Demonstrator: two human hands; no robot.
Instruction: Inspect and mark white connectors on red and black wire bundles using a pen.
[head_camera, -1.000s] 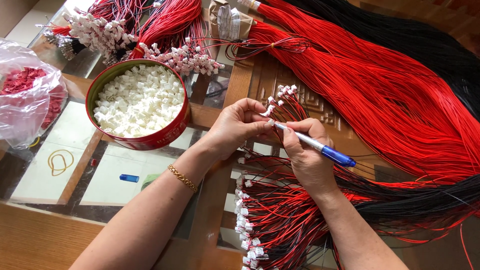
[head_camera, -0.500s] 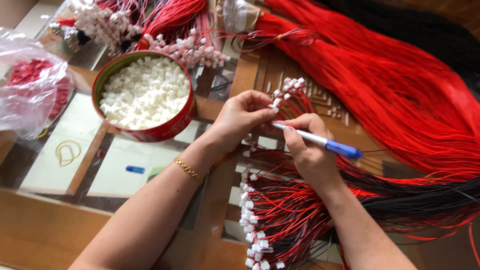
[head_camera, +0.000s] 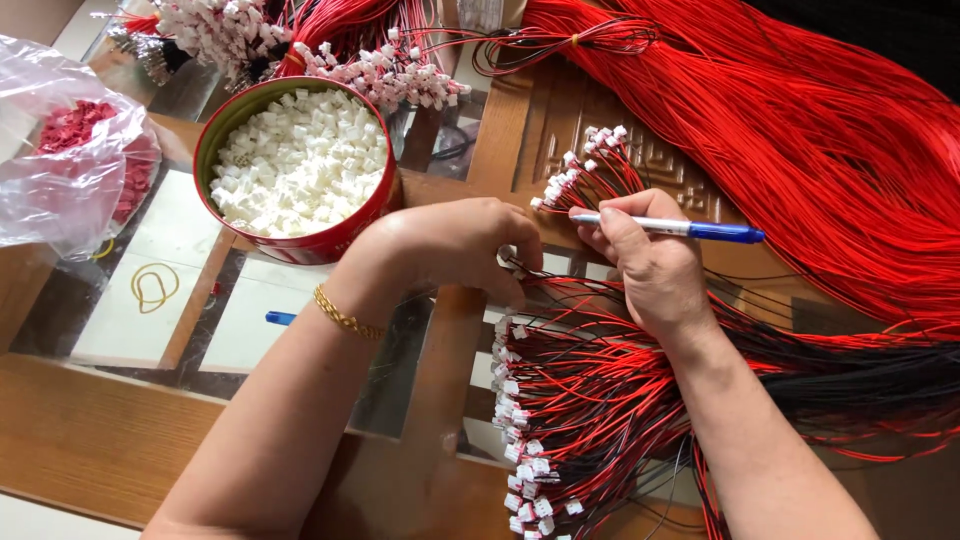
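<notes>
Pen lies near-horizontal, long axis 9-to-3, blue cap end at 3 o'clock, clamped in right hand. Left hand curled shut at its 9 o'clock, pinching wires. Red tin at 10 o'clock.

You're at a home-style piecework bench: a carved wooden, glass-inset counter heaped with red wire bundles and a round red tin of white plastic connectors.

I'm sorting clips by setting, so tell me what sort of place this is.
Probably a home workbench for hand-assembling wire harnesses: a wood-and-glass table piled with red wires, a tin of white connectors, and finished leads by the hands.
</notes>
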